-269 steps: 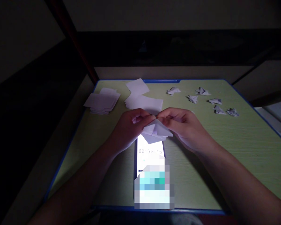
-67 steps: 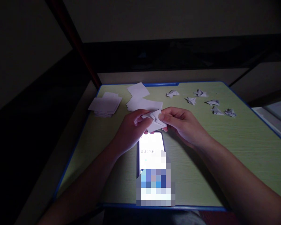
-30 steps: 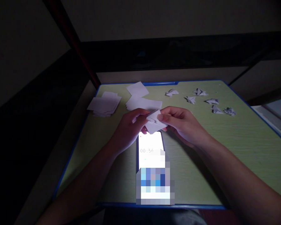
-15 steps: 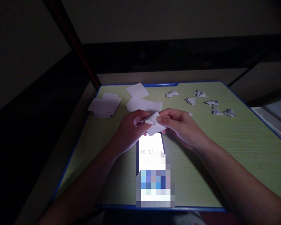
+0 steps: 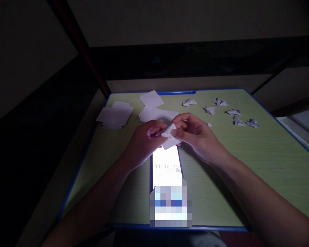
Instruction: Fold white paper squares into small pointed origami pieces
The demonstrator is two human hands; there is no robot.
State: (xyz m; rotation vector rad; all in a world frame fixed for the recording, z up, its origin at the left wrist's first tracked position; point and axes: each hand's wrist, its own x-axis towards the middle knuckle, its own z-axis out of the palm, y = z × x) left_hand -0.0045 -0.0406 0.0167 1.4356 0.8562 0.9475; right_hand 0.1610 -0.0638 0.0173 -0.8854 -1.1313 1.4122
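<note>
A small folded piece of white paper [image 5: 169, 138] is held in the air between both hands, over the top end of a lit phone [image 5: 166, 171]. My left hand [image 5: 143, 142] pinches its left side, with the thumb on top and some fingers hidden beneath. On the right side, my right hand [image 5: 195, 135] presses its thumb on a raised flap, the index finger arched behind the paper's upper edge. Layered creases show on the paper; its underside is hidden. The phone shows a running timer, and its lower part is blurred out.
Flat white sheets lie in a left stack [image 5: 115, 115] and a middle stack [image 5: 157, 114], with one sheet [image 5: 151, 98] turned askew behind. Several folded paper figures [image 5: 233, 112] sit at the back right. The green table [image 5: 267, 164] has a blue edge.
Nine seconds ago the paper was pinched at its top point and hung wider. Since then it has been turned and folded smaller. Just now my right index finger has lifted from the paper's far edge.
</note>
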